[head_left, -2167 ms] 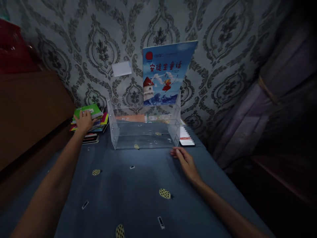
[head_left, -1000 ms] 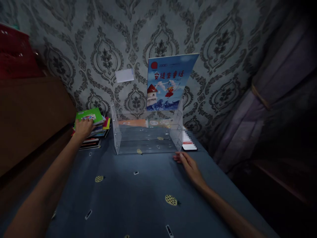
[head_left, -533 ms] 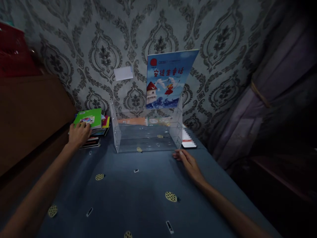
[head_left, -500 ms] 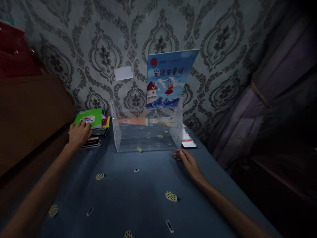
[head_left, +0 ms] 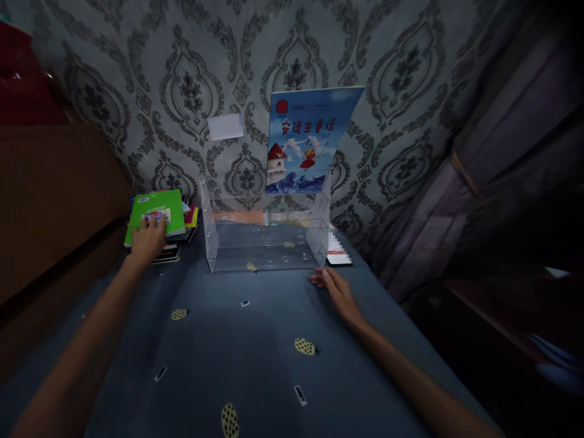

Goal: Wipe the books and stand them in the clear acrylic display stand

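Note:
On the left, my left hand (head_left: 149, 237) rests on the cover of a green book (head_left: 172, 204), its fingers stretched over the front part. This book tops a pile of books (head_left: 166, 253), where yellow, red and black edges stick out. My right hand (head_left: 335, 289) lies on the cloth just in front of the right corner of a clear acrylic rack (head_left: 210, 243). Its fingers point left, loosely extended, with nothing seen in them. A blue picture book (head_left: 301, 146) stands upright at the rack's back right, showing its front cover.
A blue cloth (head_left: 255, 359) with pineapple prints covers the surface. Behind the rack is a patterned wall (head_left: 191, 91) with a white card (head_left: 225, 127). A phone-like device (head_left: 340, 255) lies right of the rack. A brown box (head_left: 55, 201) borders the left, a tied curtain (head_left: 460, 176) the right.
The view has shifted slightly. My left hand has gone from the green book's near left edge onto its cover, and more of that book shows at its left. My right hand stays by the rack.

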`<move>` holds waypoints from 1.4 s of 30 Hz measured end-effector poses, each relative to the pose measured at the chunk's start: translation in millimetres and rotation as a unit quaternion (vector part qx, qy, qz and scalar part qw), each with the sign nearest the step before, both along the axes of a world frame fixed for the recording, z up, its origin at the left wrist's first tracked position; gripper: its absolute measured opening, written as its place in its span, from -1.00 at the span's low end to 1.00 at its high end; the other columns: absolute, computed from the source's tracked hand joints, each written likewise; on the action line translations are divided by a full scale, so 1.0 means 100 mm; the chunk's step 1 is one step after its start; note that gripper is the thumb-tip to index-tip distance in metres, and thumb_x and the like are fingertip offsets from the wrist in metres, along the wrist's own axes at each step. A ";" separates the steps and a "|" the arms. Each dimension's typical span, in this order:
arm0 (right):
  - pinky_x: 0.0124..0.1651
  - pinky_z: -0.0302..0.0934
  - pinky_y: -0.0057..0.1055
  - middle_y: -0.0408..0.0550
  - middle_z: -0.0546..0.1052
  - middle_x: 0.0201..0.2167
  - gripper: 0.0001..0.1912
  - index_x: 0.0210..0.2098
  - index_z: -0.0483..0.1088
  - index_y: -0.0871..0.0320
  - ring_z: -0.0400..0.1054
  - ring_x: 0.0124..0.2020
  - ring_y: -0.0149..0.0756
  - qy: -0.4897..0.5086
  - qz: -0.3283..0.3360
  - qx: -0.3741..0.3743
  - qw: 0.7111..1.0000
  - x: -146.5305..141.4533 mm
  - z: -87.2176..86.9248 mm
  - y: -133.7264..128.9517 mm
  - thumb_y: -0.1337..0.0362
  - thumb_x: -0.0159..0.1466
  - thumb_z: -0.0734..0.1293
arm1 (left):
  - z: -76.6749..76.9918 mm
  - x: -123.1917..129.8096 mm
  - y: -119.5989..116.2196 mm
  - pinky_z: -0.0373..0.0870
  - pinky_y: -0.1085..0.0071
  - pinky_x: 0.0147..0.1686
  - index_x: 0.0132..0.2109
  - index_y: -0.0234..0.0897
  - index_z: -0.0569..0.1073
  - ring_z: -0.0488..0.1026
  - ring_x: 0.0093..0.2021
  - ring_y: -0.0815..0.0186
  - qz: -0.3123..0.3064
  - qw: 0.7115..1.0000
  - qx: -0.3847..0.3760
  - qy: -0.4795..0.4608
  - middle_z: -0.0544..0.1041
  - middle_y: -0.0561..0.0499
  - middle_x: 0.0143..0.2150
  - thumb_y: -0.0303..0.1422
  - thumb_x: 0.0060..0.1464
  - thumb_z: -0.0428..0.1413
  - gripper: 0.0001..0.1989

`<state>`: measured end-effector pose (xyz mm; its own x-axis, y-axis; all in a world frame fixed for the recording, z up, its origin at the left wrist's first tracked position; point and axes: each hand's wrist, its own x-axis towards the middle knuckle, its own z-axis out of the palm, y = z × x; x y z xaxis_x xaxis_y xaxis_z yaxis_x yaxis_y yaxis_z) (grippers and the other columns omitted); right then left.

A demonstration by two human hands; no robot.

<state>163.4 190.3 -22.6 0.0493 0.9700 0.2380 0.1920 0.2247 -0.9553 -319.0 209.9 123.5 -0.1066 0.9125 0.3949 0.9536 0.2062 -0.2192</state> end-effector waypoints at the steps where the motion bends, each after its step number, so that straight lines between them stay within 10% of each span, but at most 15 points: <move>1: -0.12 0.43 -0.17 0.04 0.65 -0.31 -0.30 -0.19 0.49 0.08 0.55 -0.24 -0.09 -0.003 0.003 0.002 1.000 0.00 0.00 -0.01 -0.43 0.19 0.21 | -0.04 0.02 -0.03 0.28 -0.37 0.10 0.40 -0.48 0.14 0.14 0.35 -0.36 0.001 1.000 0.007 0.003 0.23 -0.49 0.36 -0.48 0.28 -0.18 -0.42; 20: -0.13 0.44 -0.18 0.05 0.64 -0.31 -0.30 -0.19 0.47 0.10 0.55 -0.25 -0.11 -0.002 0.013 0.007 1.000 0.02 -0.03 0.01 -0.41 0.20 0.20 | -0.25 0.23 -0.85 0.33 -0.16 0.14 0.39 -0.39 0.22 0.18 0.35 -0.23 -0.015 1.000 0.014 0.022 0.29 -0.33 0.36 -0.49 0.21 -0.09 -0.40; 36: -0.12 0.44 -0.20 0.02 0.64 -0.32 -0.33 -0.20 0.46 0.09 0.54 -0.24 -0.13 -0.013 0.021 0.006 1.000 0.02 -0.02 -0.01 -0.40 0.21 0.21 | -0.94 0.46 -1.97 0.41 0.05 0.17 0.38 -0.20 0.30 0.29 0.35 0.01 -0.058 0.988 -0.140 0.005 0.35 -0.17 0.37 -0.52 0.20 -0.10 -0.39; 42: -0.10 0.44 -0.15 0.04 0.65 -0.30 -0.32 -0.18 0.47 0.09 0.55 -0.22 -0.10 -0.009 0.021 -0.001 1.000 0.02 -0.01 -0.01 -0.40 0.20 0.22 | -0.79 0.02 -1.72 0.46 0.03 0.08 0.30 -0.01 0.39 0.39 0.27 -0.10 -0.103 0.943 -0.265 -0.176 0.40 -0.11 0.33 -0.06 0.05 0.15 -0.34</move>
<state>165.3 188.9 -23.4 0.0037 0.9717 0.2363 0.1996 0.2308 -0.9523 -317.1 37.7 44.3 0.0549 0.9875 -0.1481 0.9944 -0.0407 0.0971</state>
